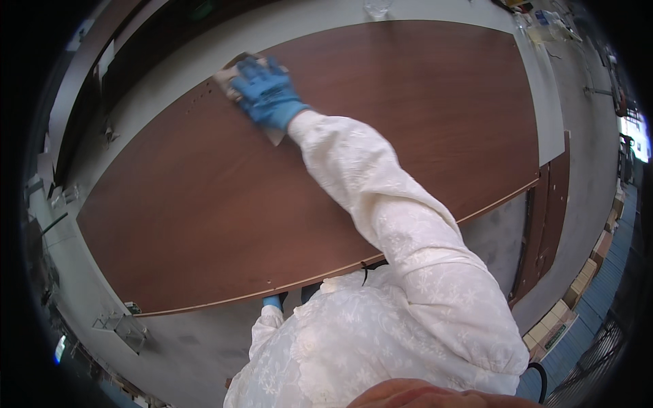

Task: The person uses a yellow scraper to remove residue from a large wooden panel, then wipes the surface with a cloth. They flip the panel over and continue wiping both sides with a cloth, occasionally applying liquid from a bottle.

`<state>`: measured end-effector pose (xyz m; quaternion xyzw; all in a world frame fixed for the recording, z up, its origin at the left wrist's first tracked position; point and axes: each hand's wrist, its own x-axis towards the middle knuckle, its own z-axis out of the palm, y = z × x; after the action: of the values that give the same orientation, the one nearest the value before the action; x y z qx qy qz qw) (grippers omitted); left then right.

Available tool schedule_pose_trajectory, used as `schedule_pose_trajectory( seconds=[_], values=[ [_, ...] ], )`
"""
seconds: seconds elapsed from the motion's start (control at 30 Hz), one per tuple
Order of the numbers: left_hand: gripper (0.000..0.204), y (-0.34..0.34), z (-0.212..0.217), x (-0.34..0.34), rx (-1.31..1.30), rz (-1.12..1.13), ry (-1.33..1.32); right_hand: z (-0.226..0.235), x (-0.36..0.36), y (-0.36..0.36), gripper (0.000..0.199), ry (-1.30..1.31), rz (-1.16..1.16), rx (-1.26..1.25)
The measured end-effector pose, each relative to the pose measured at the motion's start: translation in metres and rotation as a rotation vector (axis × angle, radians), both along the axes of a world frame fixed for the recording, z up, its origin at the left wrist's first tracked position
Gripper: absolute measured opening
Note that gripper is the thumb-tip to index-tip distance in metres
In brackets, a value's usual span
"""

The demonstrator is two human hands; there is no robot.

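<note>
A large reddish-brown wooden panel (204, 204) lies flat in front of me. My right hand (266, 94), in a blue glove, reaches across to its far left edge and presses a beige-brown rag (226, 76) against the surface. One corner of the rag sticks out below the palm, and motion blurs it a little. At the near edge, my left hand (273, 300) shows only a bit of blue glove; the panel hides its fingers. Several small dark holes (199, 98) mark the panel beside the rag.
The panel rests on a pale work table (552, 109). Clear plastic (377, 8) lies beyond the far edge. A narrower brown board (549, 211) is at the right. Stacked tan pieces (554, 319) stand on the floor at far right. A metal bracket (122, 326) juts out near left.
</note>
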<state>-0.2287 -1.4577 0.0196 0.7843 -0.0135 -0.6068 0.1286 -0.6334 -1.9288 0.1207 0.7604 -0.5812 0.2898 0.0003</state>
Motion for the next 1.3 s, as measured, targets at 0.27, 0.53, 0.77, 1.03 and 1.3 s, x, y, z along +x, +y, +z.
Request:
schedule_pose_trajectory(
  seconds=[0.27, 0.53, 0.77, 1.03, 1.3],
  values=[
    [0.041, 0.016, 0.000, -0.043, 0.086, 0.012, -0.040, 0.028, -0.242, 0.044, 0.032, 0.080, -0.166, -0.046],
    [0.042, 0.030, 0.011, -0.160, 0.118, -0.042, -0.039, 0.001, -0.426, 0.083, 0.037, 0.191, -0.233, -0.110],
    [0.042, 0.058, 0.030, -0.200, 0.128, -0.032, -0.088, 0.002, -0.671, 0.171, 0.045, 0.257, -0.957, 0.103],
    [0.043, 0.065, 0.028, -0.181, 0.094, -0.004, -0.099, -0.016, -0.421, 0.152, 0.061, 0.150, -0.633, -0.051],
    [0.045, 0.079, 0.047, -0.115, -0.010, 0.117, -0.002, 0.016, 0.122, 0.178, 0.047, 0.035, 0.246, 0.120]
  ],
)
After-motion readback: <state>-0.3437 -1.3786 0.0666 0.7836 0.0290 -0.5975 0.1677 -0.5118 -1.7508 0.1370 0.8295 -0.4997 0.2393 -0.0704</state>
